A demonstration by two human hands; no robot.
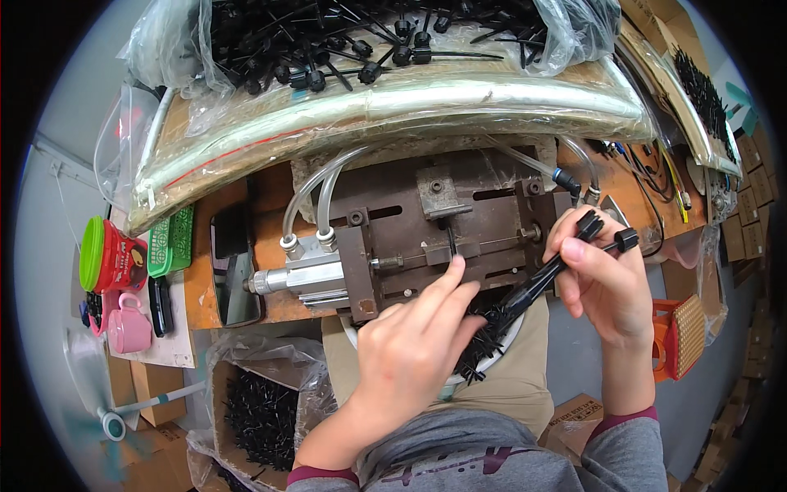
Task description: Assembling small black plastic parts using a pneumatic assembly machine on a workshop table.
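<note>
Right hand point(602, 283) is gripping black plastic parts point(589, 225)
Left hand point(414, 348) is pointing at the brown metal fixture point(402, 182), its grip lying open.

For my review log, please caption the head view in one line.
Left hand reaching over a brown metal machine on a workbench, right hand holding black plastic parts.
</note>
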